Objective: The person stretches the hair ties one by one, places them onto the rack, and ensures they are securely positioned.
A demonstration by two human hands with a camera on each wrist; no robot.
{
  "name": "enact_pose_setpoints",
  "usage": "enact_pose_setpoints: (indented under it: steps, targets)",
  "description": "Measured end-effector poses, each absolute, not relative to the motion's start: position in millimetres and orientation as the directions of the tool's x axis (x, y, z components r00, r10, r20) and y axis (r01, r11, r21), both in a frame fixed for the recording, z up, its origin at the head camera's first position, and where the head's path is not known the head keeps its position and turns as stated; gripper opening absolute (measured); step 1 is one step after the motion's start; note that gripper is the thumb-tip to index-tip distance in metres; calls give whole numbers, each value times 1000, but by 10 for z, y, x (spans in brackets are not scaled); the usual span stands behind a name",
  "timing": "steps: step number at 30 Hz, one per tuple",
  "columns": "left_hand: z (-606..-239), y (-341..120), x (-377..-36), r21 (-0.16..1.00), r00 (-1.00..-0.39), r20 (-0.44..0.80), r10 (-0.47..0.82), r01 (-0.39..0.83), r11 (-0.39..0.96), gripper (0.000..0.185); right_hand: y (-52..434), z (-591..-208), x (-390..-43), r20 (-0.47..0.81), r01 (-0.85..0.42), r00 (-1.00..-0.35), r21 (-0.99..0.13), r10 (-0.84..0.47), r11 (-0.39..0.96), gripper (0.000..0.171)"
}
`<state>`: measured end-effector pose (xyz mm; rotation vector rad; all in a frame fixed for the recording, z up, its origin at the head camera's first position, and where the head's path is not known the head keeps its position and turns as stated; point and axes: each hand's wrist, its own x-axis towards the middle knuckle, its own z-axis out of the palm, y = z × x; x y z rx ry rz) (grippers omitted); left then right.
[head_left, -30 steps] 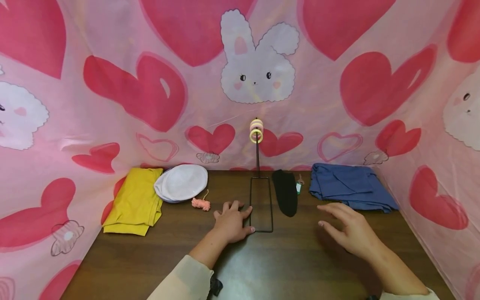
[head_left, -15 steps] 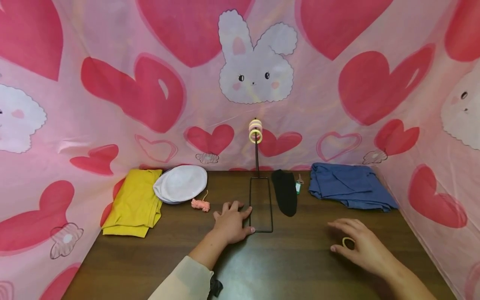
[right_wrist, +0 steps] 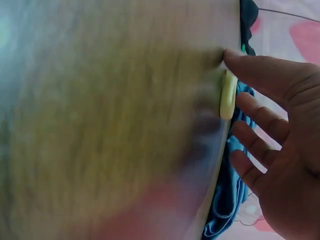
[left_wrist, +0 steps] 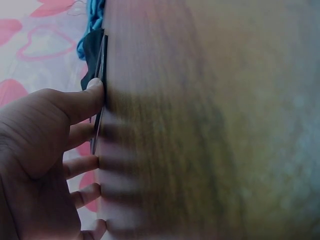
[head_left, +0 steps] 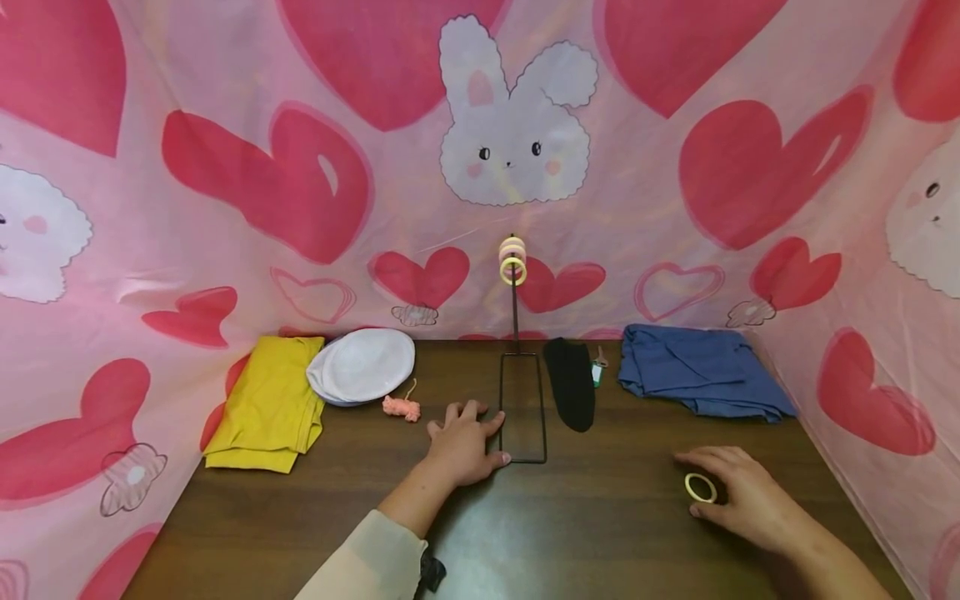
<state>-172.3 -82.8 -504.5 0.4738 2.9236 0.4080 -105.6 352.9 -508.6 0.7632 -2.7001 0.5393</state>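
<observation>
The left hand (head_left: 462, 446) lies flat, steadying the wire stand (head_left: 522, 407) (fingers straight) — the right hand (head_left: 742, 496), fingers loosely spread and gripping nothing, touches a yellow ring (head_left: 700, 487).

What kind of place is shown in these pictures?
Probably a small staged tabletop booth, not a lived-in room: a wooden table enclosed by heart-and-bunny cloth, with folded clothes and a wire stand of hair ties laid out.
</observation>
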Motion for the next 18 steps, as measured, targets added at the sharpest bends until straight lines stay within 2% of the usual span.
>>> enact_pose_setpoints:
  steps: [5,18]
  targets:
    - [-5058,-829,-1720,286,-939,-100,329,289,914,71,3583,-5082,-1032,313,-517,-845,-263,-434,815,69]
    - [-5065,-829,-1720,286,-940,-98,326,287,914,71,3486,-5015,-1041,281,-452,-879,-235,-384,861,46]
